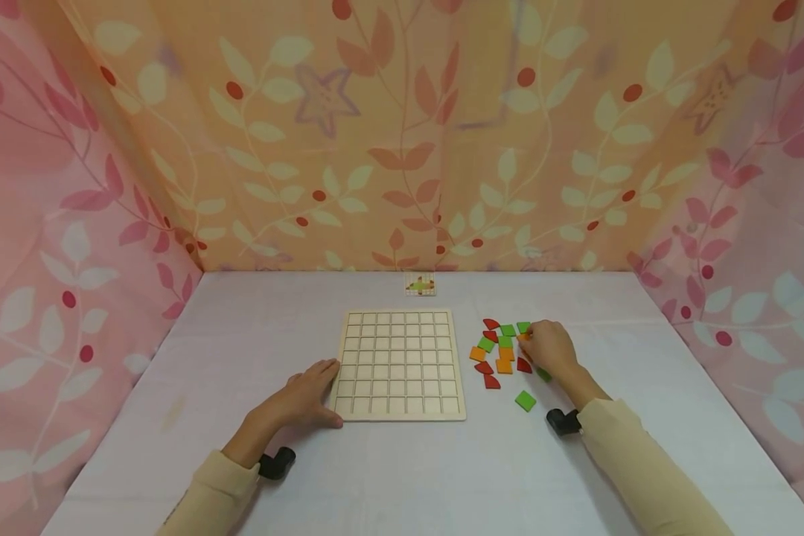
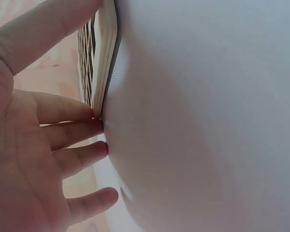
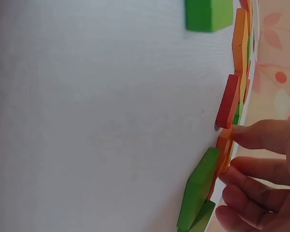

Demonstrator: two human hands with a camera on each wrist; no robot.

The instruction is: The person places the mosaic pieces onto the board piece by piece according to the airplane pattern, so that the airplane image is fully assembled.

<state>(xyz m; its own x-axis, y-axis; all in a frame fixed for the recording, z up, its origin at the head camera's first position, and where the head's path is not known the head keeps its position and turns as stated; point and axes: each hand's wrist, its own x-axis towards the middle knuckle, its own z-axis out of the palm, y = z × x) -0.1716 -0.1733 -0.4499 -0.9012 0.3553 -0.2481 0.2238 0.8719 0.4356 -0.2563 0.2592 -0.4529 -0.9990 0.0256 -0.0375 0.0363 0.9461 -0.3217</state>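
Note:
A light wooden board marked with a grid of grooved squares lies flat in the middle of the table, its squares bare. At its left edge rests my left hand, fingers extended and thumb near the lower corner. The left wrist view shows the fingertips right at the board's side. My right hand is over the far right of a group of coloured tiles. Thumb and fingers pinch an orange tile by its edges, among a red tile and a green tile.
Flat green squares, orange squares and red quarter-round pieces lie loosely right of the board. A single green square sits nearer me. Behind the board stands a small pattern card. Floral cloth walls enclose the white table.

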